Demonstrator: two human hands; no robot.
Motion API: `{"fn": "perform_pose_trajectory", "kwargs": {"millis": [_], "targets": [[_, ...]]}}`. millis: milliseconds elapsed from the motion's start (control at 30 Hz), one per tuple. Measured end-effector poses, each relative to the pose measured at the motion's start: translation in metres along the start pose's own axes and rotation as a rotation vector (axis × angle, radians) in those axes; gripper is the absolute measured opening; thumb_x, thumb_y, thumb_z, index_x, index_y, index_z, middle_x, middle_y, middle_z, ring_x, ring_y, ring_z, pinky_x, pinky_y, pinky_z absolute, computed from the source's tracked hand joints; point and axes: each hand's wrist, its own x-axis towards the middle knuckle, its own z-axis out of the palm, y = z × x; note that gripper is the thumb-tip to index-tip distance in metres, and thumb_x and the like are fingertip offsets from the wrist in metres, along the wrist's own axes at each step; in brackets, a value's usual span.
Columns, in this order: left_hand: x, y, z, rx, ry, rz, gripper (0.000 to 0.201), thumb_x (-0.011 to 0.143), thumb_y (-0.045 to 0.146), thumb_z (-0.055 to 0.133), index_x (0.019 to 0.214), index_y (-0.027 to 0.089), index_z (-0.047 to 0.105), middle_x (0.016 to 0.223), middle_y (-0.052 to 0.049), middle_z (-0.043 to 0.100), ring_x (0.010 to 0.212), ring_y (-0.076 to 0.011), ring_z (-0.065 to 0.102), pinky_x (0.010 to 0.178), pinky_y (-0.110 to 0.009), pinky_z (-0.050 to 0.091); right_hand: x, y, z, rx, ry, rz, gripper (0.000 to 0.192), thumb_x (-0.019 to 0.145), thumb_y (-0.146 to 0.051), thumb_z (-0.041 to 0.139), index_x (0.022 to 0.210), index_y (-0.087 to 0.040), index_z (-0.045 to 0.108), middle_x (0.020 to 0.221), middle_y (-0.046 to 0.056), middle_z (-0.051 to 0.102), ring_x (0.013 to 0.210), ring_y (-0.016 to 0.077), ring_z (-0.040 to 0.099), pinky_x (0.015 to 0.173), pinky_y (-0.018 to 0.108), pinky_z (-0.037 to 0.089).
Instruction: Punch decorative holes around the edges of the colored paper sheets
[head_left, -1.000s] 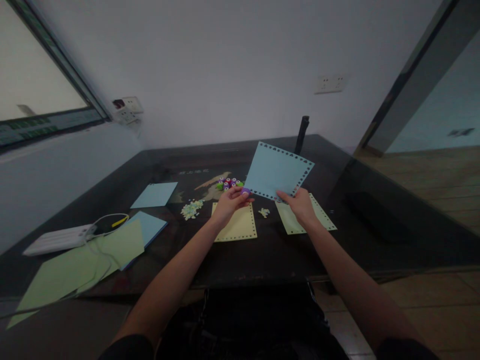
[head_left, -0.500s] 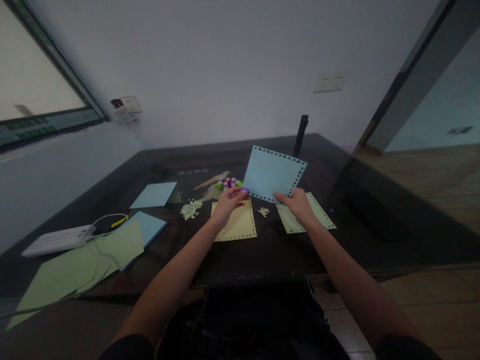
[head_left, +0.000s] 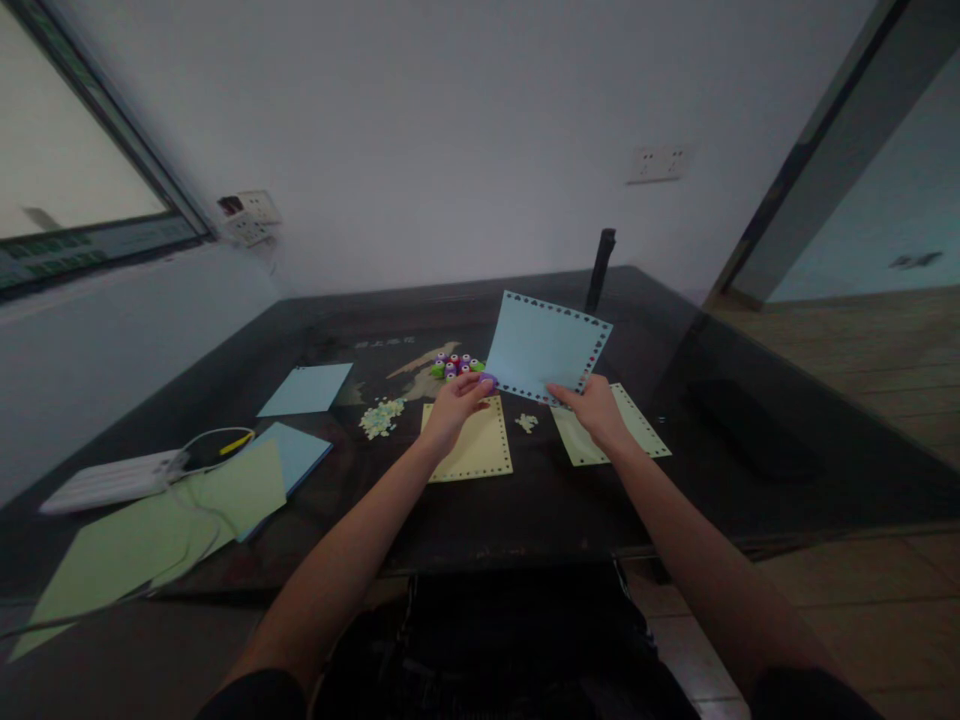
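My right hand [head_left: 596, 408] pinches the near edge of a light blue sheet [head_left: 544, 345] with punched holes along its border, held tilted above the dark table [head_left: 540, 500]. My left hand [head_left: 459, 400] grips a small purple punch [head_left: 489, 379] at the sheet's lower left corner. Beneath my hands lie a yellow punched sheet [head_left: 476, 450] and a pale green punched sheet [head_left: 604, 440]. A cluster of small coloured punches [head_left: 456, 366] sits just beyond my left hand.
Paper bits [head_left: 381, 417] lie left of the yellow sheet. Blue sheets [head_left: 306, 388] and green sheets [head_left: 150, 535] cover the left side, by a white power strip [head_left: 109, 480] with a cable. A black post [head_left: 600, 268] stands at the table's far edge.
The blue sheet has dropped a little and turned slightly, its right corner drawn in toward my right hand. Both hands stay in nearly the same place.
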Motion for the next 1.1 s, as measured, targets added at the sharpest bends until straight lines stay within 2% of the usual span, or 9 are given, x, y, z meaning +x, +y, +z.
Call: {"fn": "perform_pose_trajectory", "kwargs": {"millis": [1100], "targets": [[0.0,-0.001,0.001,-0.037,0.013,0.018,0.031,0.067,0.034,0.074,0.089,0.015,0.066,0.086,-0.006,0.068,0.079,-0.0145,0.063,0.071,-0.025,0.047,-0.006,-0.012,0.003,-0.12,-0.013,-0.077,0.026,0.066,-0.032,0.066,0.083,-0.013,0.072,0.085,0.009,0.073,0.08,0.0249,0.067,0.079,0.041,0.051]]}}
